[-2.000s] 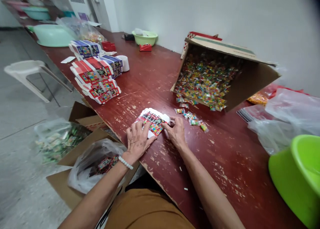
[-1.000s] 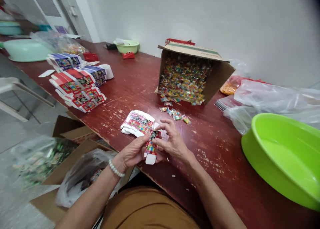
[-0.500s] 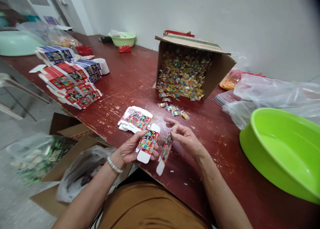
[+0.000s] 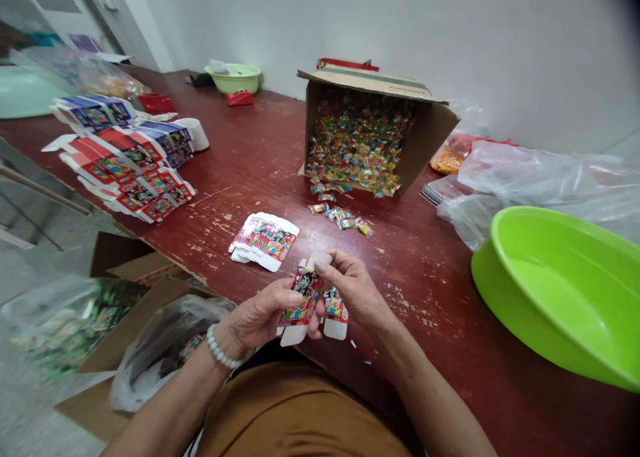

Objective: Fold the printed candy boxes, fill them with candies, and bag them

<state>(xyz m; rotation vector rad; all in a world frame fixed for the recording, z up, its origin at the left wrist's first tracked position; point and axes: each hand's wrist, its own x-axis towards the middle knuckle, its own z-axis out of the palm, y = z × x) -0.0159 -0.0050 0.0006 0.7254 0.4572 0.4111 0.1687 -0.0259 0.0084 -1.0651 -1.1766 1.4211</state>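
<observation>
While the left hand (image 4: 265, 308) clasps a small printed carton (image 4: 306, 289) by the near edge of the worktop (image 4: 250, 157), thumb on its front, the right hand (image 4: 360, 292) pinches the white flap (image 4: 316, 260) at its top, so both hands meet on one piece. A second carton (image 4: 335, 308) hangs below the right hand; which fingers bear it is hard to tell. A light thumb should spare the card creases, and working the flap along its fold, untwisted, seems best. In from that edge lies a pile of cartons (image 4: 270, 240).

A green bowl (image 4: 235, 83) (a pale one) stands near the wall (image 4: 260, 24).
</observation>
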